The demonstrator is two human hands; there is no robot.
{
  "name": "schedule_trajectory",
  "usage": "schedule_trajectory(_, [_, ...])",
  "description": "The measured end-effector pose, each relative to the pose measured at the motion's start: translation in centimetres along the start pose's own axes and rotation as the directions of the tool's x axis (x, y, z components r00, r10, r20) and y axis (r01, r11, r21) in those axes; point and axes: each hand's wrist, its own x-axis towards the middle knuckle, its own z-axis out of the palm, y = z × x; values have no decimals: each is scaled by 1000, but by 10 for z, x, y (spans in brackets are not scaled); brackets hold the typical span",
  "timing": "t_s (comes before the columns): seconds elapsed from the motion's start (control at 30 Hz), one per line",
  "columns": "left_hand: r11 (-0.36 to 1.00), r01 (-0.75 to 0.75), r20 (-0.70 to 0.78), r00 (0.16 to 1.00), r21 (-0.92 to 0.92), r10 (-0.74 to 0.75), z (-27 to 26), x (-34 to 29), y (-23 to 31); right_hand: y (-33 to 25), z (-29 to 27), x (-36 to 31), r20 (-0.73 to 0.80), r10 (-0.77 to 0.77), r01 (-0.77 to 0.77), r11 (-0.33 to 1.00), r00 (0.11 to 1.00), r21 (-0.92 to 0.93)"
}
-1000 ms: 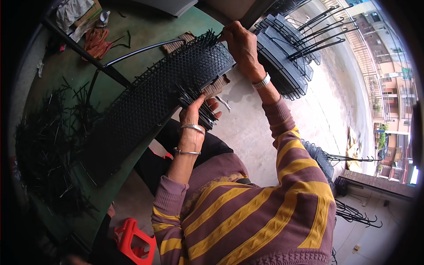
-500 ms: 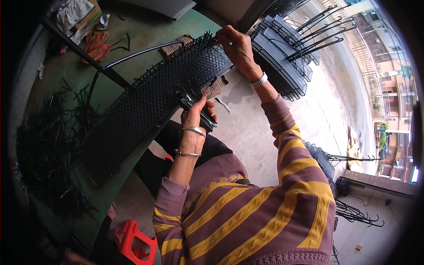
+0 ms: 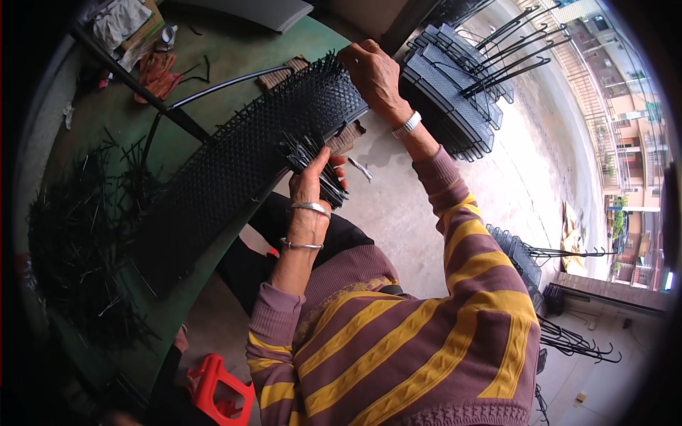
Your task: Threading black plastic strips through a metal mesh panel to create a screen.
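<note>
A long, curved black mesh panel (image 3: pixel 213 170) lies slantwise across the green tabletop. Thin black strips stick up in a row along its far edge, thickest near the right end. My left hand (image 3: pixel 307 186) is closed round a bundle of thin black strips (image 3: pixel 331 186) over the panel's near edge, the thumb on top. At the panel's far right corner, my right hand (image 3: pixel 375 74) is closed in a pinch among the upright strips; its fingertips are turned away, and what they hold is hidden.
A loose heap of black strips (image 3: pixel 78 248) covers the table's left side. Behind the panel are a bent black tube (image 3: pixel 227 86) and a reddish glove (image 3: pixel 156 77). Stacked black mesh racks (image 3: pixel 451 89) with hooked rods stand at right. A red stool (image 3: pixel 219 390) is at lower left.
My right hand has shifted slightly left along the panel's far edge, still pinched. My left hand keeps its place with the bundle, whose strips have tilted a little.
</note>
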Motion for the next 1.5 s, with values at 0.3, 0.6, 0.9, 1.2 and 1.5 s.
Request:
schedule_trajectory(0.3, [999, -9, -39, 999, 31, 10, 3, -3, 4, -18, -1, -25, 37, 159, -155, 985, 987, -76])
schedule_trajectory(0.6, [1000, 8, -17, 1000, 27, -7, 6, -5, 7, -51, -54, -46, 734, -52, -550, 627, 677, 551])
schedule_trajectory(0.9, [989, 30, -78, 997, 146, -19, 0, -4, 3, -37, -57, -35, 578, 184, -579, 513, 795, 634])
schedule_trajectory(1.2, [997, 40, -5, 999, 63, -40, -6, 6, -4, 2, -20, -8, -138, 173, -104, 909, 975, 404])
schedule_trajectory(1.5, [996, 39, 22, 999, 77, -41, -6, 3, -2, 10, -10, -2, -133, 143, -101, 954, 981, 281])
